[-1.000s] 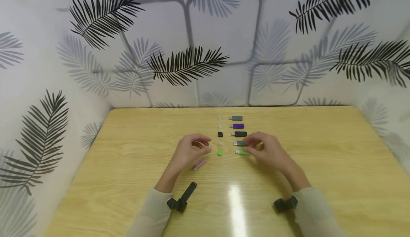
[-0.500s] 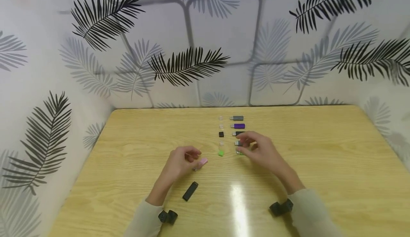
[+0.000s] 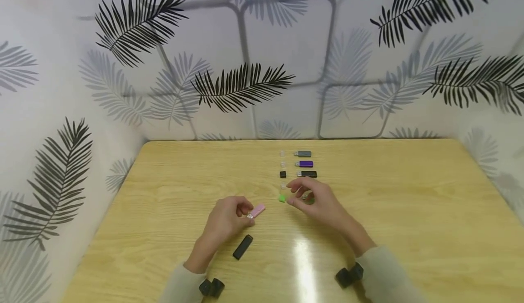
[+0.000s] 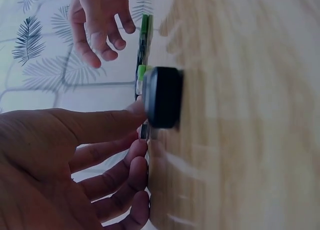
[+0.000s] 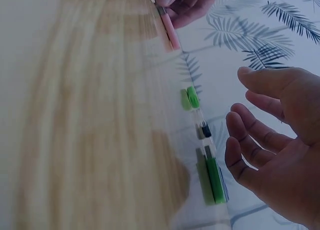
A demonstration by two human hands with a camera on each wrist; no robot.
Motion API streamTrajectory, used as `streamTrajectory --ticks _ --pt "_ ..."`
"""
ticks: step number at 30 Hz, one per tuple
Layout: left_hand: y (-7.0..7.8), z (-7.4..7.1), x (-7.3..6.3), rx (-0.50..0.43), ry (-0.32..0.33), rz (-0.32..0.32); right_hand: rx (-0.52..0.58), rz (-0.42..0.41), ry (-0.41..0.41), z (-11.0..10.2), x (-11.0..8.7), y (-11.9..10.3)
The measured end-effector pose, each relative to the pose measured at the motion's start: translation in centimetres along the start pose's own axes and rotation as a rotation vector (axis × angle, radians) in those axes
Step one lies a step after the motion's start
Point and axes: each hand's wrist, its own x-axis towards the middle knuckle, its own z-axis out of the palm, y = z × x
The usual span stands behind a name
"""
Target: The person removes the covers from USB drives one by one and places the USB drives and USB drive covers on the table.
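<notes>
Lying slantwise on the table, a pink USB flash drive point(image 3: 258, 209) has its metal plug end between the thumb and fingers of my left hand point(image 3: 226, 216). The right wrist view shows that pinch at the top, with the pink body pointing away from the fingers. My right hand point(image 3: 321, 200) hovers over the lower end of the drive row, fingers loosely bent and apart, holding nothing. Beneath it a green USB flash drive point(image 5: 215, 180) is mostly covered in the head view. A small green cap point(image 3: 282, 198) sits just left of my right fingertips.
A black stick point(image 3: 243, 247) lies near my left wrist. Farther back are a grey drive point(image 3: 304, 154), a purple drive point(image 3: 304, 164) and a black drive point(image 3: 308, 174). Left of them runs a column of caps, including a black cap point(image 3: 283, 174). A patterned wall point(image 3: 221, 125) borders the wooden table.
My left hand has come down and toward me, from above the pink drive to its plug end, and now pinches it. My right hand has shifted left, off the green drive toward the green cap.
</notes>
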Motion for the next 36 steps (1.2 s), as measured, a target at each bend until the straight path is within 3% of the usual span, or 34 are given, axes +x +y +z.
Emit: streamTrajectory --ticks 6,12,20,27,36 --pt "-0.1 0.5 0.2 0.021 0.008 0.03 0.001 0.007 -0.042 0.6 0.2 -0.6" --pt "-0.2 0.4 0.2 -0.052 0.015 0.071 -0.002 -0.034 -0.078 0.9 0.4 -1.4" --pt "0.9 0.3 0.4 -0.113 0.023 0.143 -0.001 -0.1 -0.101 1.3 0.3 -2.4" --pt "2.1 0.1 0.0 -0.124 0.041 0.208 0.002 -0.191 -0.081 1.6 -0.3 -3.0" --pt "3.3 0.3 -0.4 -0.147 0.029 0.284 -0.029 -0.194 -0.015 1.4 -1.4 -3.2"
